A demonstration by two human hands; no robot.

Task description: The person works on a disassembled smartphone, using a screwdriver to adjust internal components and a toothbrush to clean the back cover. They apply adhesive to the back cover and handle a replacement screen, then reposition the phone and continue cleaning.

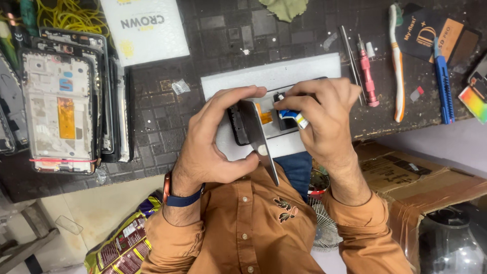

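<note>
From the head camera, looking straight down, the left hand (215, 137) is curled around a dark phone panel (248, 124) that it holds tilted on edge over the near rim of the dark tiled surface (203, 40), thumb at the bottom edge and fingers arched over the top. The right hand (324, 119), at 3 o'clock from the panel, pinches a small blue and white tube (291, 115) between thumb and fingertips, its nozzle end touching the panel's inner face near an orange strip. Under both hands lies a pale grey foam pad (284, 71), reaching toward 12 o'clock. At 9 o'clock from the hands stands a stack of stripped phone frames (61, 96), the top one white with an orange patch, and a white flat box (147, 28) lies at 11 o'clock beside a tangle of yellow wire (71, 18). At 2 o'clock from the hands, side by side and well apart from them, lie thin metal tweezers (349, 56), a pink screwdriver (366, 73), a white and orange toothbrush (396, 61) and a blue utility knife (444, 86); a green cloth (284, 7) sits at 12 o'clock on the far edge. Below the surface, a brown cardboard box (421, 177) is at 4 o'clock, and a shiny snack bag (124, 241) lies on the floor at 7 o'clock. The person wears a brown shirt (253, 228) and a blue wristband (182, 198) on the left wrist.
</note>
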